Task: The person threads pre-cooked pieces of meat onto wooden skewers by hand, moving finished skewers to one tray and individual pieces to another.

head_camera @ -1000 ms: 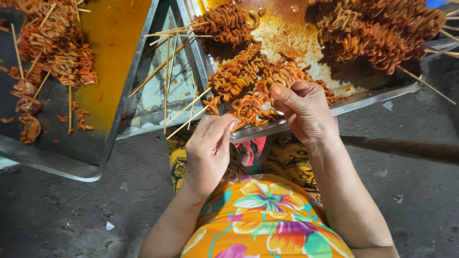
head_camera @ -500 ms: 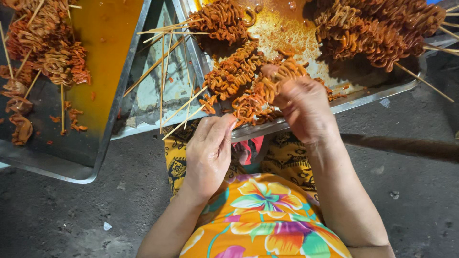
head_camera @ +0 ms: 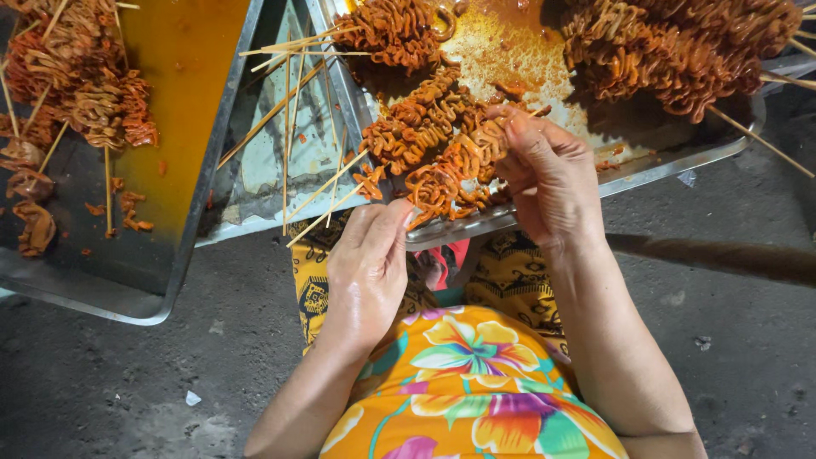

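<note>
Left hand [head_camera: 370,263], nearest the camera: fingertips pressed together, pinching the lower end of a skewer of orange coiled meat [head_camera: 442,183]. The stick's long axis runs from 7 to 1 o'clock, away from that grip. Right hand [head_camera: 544,174], at 2 o'clock from the left, closes thumb and fingers on the meat's upper end. Steel tray [head_camera: 663,157] beneath. The stick itself is hidden inside the coils. Farther skewer pile [head_camera: 680,51] cut off at top.
</note>
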